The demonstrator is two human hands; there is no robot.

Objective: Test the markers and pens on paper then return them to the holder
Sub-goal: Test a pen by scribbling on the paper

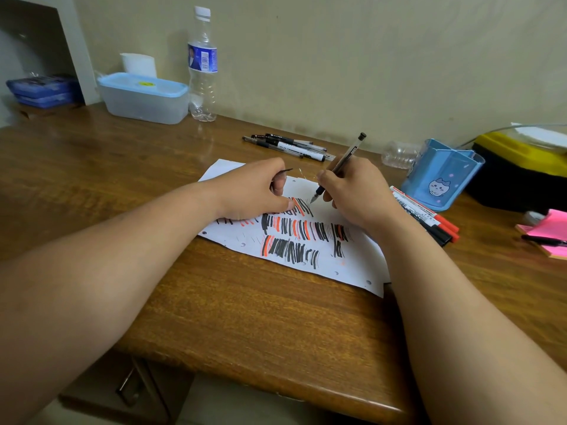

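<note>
the paper [343, 265] is white with rows of short black and orange lines. the pen [343, 162] is see-through with a black cap end. the holder [441, 176] is blue with a small white cat on it. the markers [429, 219] are white with red and black caps. the desk [245, 302] is brown wood. the notes [549, 231] are pink. the box [144, 102] is pale with a light blue lid. the bottle [202, 65] is clear with a blue label.
</note>
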